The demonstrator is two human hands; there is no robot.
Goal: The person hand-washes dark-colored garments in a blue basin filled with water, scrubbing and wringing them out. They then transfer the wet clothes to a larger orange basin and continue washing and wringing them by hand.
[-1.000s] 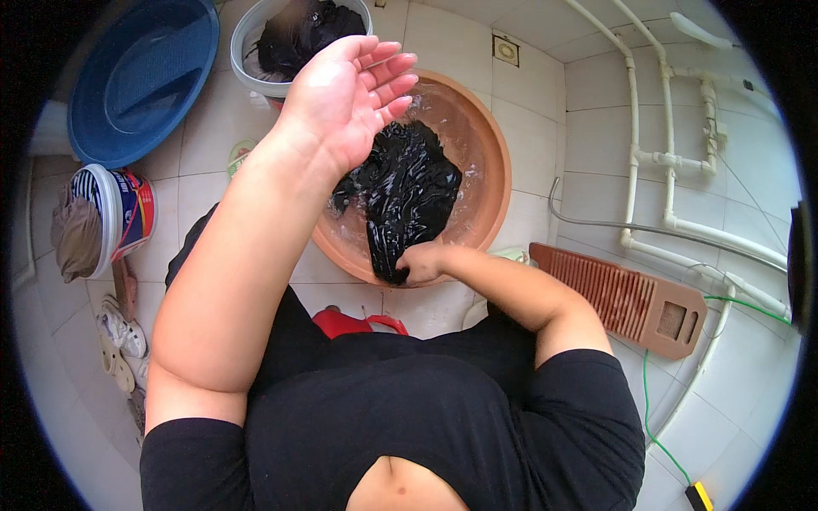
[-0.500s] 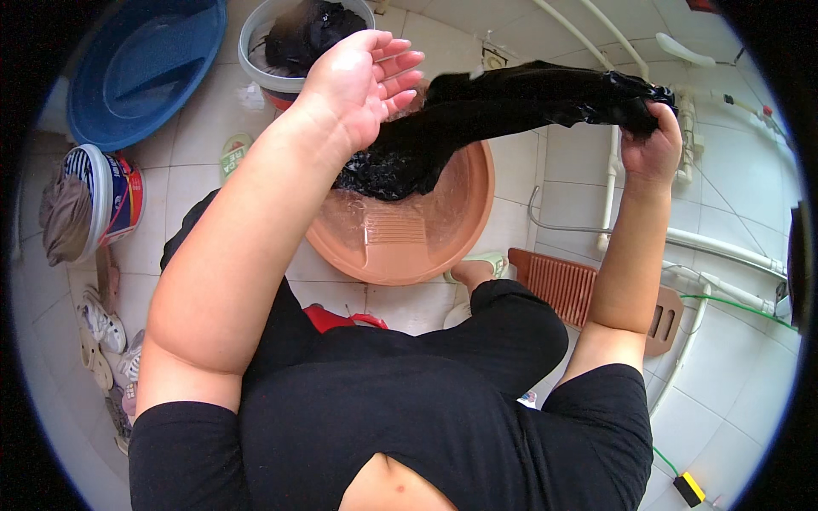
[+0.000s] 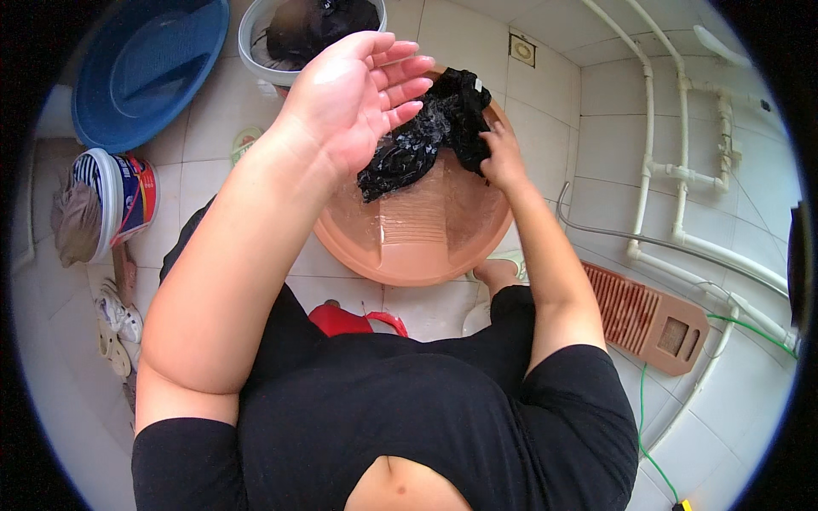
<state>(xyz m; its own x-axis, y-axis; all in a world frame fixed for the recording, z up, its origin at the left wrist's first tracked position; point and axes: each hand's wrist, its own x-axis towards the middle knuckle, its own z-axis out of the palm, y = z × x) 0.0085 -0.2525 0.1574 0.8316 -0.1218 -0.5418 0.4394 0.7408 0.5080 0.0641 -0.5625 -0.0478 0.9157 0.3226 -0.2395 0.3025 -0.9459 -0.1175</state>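
A wet black garment (image 3: pixel 422 136) lies bunched in a round orange-brown washbasin (image 3: pixel 409 266) of water, which has a ridged washboard moulded into its near side. My right hand (image 3: pixel 501 157) is at the garment's right edge, over the basin's right side, its fingers bent against the cloth and partly hidden by it. Raised above the basin's left side, my left hand (image 3: pixel 362 98) holds nothing; its palm shows and its fingers are apart. That hand and forearm cover part of the basin and the garment's left end.
Behind my left hand stands a white bucket (image 3: pixel 249 53) with dark clothes. A blue basin (image 3: pixel 102 119) and a second bucket (image 3: pixel 106 200) with a grey cloth are at left. A brown washboard (image 3: pixel 630 315) leans by white pipes (image 3: pixel 645 162) at right. Something red (image 3: pixel 339 319) sits near my legs.
My right hand has come left and in toward the basin, and the garment that was stretched out to the right now lies gathered in the basin. My left hand stays raised and open.
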